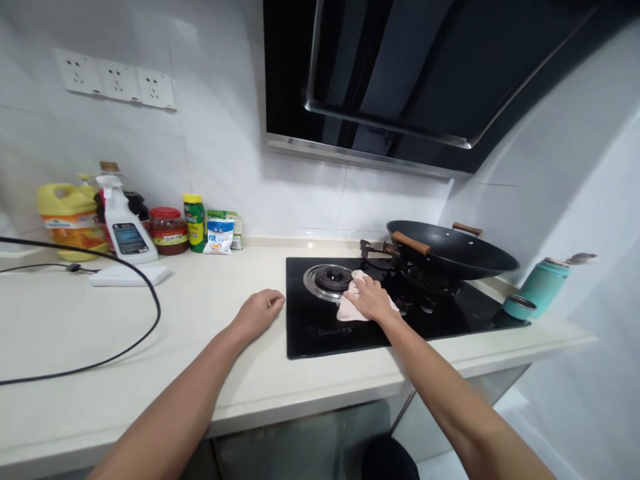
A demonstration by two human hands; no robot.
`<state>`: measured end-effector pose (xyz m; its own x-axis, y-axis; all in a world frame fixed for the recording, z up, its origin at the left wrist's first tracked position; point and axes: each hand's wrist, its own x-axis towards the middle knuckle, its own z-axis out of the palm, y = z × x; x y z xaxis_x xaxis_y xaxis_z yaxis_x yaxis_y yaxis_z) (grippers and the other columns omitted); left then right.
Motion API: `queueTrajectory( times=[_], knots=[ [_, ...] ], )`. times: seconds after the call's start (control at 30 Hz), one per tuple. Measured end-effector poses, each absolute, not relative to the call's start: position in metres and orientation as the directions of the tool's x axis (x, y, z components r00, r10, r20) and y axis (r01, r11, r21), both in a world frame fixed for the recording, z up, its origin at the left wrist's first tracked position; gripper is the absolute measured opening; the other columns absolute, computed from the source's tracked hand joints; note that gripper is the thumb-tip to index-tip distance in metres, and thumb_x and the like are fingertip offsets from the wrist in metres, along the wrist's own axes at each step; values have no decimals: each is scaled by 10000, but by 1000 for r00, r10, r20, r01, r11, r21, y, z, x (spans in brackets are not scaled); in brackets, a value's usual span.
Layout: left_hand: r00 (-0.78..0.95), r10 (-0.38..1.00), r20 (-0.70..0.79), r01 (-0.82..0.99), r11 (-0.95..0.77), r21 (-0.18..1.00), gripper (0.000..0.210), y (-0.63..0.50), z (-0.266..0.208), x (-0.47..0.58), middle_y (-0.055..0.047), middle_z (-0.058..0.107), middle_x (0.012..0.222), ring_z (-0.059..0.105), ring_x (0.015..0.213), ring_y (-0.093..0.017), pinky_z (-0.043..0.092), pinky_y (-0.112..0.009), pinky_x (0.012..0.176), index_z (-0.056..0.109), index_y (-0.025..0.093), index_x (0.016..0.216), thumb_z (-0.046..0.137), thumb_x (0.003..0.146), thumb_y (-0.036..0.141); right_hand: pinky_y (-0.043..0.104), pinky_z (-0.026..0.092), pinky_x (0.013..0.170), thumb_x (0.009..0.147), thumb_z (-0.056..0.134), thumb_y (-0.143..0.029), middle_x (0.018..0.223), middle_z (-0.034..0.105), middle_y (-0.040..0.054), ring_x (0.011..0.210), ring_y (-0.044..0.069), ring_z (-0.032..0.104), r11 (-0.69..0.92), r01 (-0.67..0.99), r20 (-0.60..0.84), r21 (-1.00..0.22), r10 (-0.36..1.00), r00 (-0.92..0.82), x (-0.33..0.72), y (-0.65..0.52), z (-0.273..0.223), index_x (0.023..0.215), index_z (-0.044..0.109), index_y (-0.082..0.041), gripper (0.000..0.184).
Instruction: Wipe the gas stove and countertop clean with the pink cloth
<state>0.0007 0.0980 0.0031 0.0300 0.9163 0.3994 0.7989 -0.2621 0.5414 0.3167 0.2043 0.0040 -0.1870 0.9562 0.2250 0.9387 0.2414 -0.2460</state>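
Observation:
My right hand presses a pale pink cloth onto the black glass gas stove, just right of the left burner. Part of the cloth is hidden under the palm and fingers. My left hand rests on the white countertop beside the stove's left edge, fingers curled in, with nothing showing in them. On the right burner sits a black wok with wooden handles. Control knobs lie between my right hand and the wok.
A range hood overhangs the stove. At the back left stand a spray bottle, a yellow jug, a red-lidded jar and seasoning packs. A black cable loops across the left counter. A turquoise container stands far right.

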Motion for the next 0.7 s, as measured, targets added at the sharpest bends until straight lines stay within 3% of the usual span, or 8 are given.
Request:
queueTrajectory(
  times=[0.07, 0.13, 0.3, 0.53, 0.63, 0.7],
  knots=[
    [30, 918, 395, 801, -258, 540, 304, 98, 3, 1, -67, 753, 954, 668, 881, -229, 481, -327, 804, 729, 216, 899, 467, 875, 367, 517, 335, 1098, 932, 459, -676, 1631, 293, 150, 1412, 392, 361, 198, 958, 217, -207, 964, -152, 311, 198, -2, 1497, 467, -247, 709],
    [13, 920, 393, 805, -243, 542, 303, 99, 2, 2, -74, 750, 975, 661, 902, -235, 475, -334, 820, 730, 212, 925, 469, 877, 359, 527, 334, 1097, 927, 434, -715, 1612, 311, 169, 1410, 403, 363, 188, 965, 191, -183, 970, -153, 305, 188, -5, 1469, 494, -237, 726],
    [-12, 926, 377, 805, -215, 553, 321, 102, -1, 4, -77, 755, 985, 669, 921, -249, 481, -342, 829, 736, 209, 951, 482, 881, 393, 565, 263, 1146, 875, 497, -775, 1560, 377, 187, 1442, 421, 304, 448, 877, 229, -172, 884, -407, 283, 150, -8, 1413, 545, -216, 778],
    [-48, 924, 379, 796, -194, 574, 354, 99, -1, -3, -61, 769, 953, 676, 915, -253, 491, -334, 844, 730, 220, 882, 475, 842, 462, 466, 346, 1129, 896, 654, -413, 1475, 531, 110, 1381, 274, 435, 872, 423, 417, -245, 489, -767, 231, 88, -9, 1228, 637, -227, 381],
    [-92, 919, 384, 792, -166, 588, 391, 97, 1, -7, -50, 773, 929, 677, 877, -240, 498, -321, 837, 724, 217, 884, 462, 836, 503, 386, 402, 1067, 796, 750, -321, 1314, 648, 63, 1256, 236, 535, 950, 230, 466, -211, 305, -831, 206, 59, -13, 1169, 638, -233, 400],
    [-111, 917, 384, 791, -153, 593, 402, 96, 3, -8, -44, 776, 936, 678, 879, -235, 498, -312, 834, 722, 218, 885, 459, 834, 517, 360, 425, 1015, 769, 773, -354, 1206, 687, 43, 1155, 227, 579, 966, 175, 478, -190, 247, -843, 196, 43, -17, 1143, 635, -233, 417]
  ],
)
